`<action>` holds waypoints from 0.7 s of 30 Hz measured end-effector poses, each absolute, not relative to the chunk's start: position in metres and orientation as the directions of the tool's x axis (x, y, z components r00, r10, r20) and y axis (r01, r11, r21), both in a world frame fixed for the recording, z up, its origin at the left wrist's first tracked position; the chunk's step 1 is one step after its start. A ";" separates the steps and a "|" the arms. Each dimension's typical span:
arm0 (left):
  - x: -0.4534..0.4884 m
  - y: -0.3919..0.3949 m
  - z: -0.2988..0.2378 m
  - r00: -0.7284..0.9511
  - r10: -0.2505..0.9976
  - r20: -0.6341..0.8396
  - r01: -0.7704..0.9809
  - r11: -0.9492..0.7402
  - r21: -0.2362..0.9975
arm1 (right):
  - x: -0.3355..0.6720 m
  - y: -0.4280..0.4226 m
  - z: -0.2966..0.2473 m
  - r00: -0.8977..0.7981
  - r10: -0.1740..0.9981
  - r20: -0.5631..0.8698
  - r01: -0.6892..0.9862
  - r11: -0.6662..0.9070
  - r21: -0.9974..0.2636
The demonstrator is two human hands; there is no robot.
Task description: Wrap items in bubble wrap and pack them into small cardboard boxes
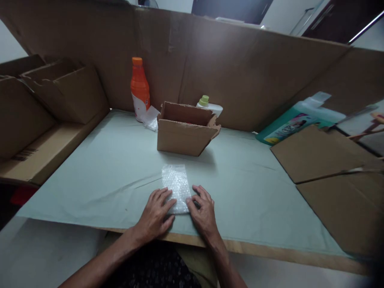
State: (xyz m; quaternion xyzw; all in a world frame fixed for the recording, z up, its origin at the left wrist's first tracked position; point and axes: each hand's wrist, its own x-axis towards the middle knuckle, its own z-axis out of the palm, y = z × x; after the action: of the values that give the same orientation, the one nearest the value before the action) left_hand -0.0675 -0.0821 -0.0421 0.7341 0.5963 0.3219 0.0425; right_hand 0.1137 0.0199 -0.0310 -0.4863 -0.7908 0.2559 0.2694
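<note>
A small sheet of clear bubble wrap [176, 185] lies flat on the pale green table cover [105, 176], near the front edge. My left hand [156, 214] rests palm down on its near left corner, fingers stretched out. My right hand [204, 210] lies flat at its near right corner, fingertips touching the edge of the bubble wrap. Neither hand grips anything. Behind the wrap stands a small open cardboard box [186, 130].
An orange bottle [139, 89] and a white bottle with a green cap [210, 106] stand behind the box. A teal jug [300, 120] lies at the right, beside flat cardboard sheets [327, 160]. Cardboard boxes [60, 92] stack at the left. A cardboard wall rings the table.
</note>
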 end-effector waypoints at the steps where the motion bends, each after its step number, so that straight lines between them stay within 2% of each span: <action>1: -0.067 -0.082 -0.042 0.104 0.906 0.409 0.847 -0.296 0.441 | 0.112 0.022 -0.030 -0.382 0.906 0.181 0.654 0.404 -0.639; 7: -0.064 -0.081 -0.037 0.091 0.902 0.422 0.838 -0.299 0.458 | 0.095 0.036 -0.028 -0.426 0.879 0.212 0.693 0.468 -0.548; 11: -0.064 -0.082 -0.036 0.127 0.871 0.474 0.820 -0.361 0.445 | 0.105 0.031 -0.025 -0.413 0.867 0.279 0.723 0.498 -0.479; 14: -0.067 -0.081 -0.035 0.104 0.850 0.516 0.781 -0.391 0.487 | 0.123 0.021 -0.012 -0.515 0.789 0.336 0.609 0.613 -0.504; 17: -0.072 -0.077 -0.034 0.067 0.852 0.519 0.733 -0.395 0.554 | 0.133 0.011 -0.002 -0.725 0.633 0.272 0.417 0.717 -0.559; 19: -0.074 -0.070 -0.034 0.022 0.872 0.489 0.728 -0.349 0.590 | 0.130 0.008 -0.004 -0.738 0.642 0.206 0.426 0.681 -0.596; 21: -0.074 -0.063 -0.034 -0.037 0.894 0.447 0.768 -0.261 0.585 | 0.122 0.010 -0.011 -0.661 0.726 0.189 0.493 0.610 -0.620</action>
State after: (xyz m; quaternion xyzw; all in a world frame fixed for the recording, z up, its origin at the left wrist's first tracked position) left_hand -0.0744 -0.0628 -0.0344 0.6894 0.6026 0.3941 0.0799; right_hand 0.1224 0.0098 -0.0114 -0.3502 -0.8707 0.2686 0.2168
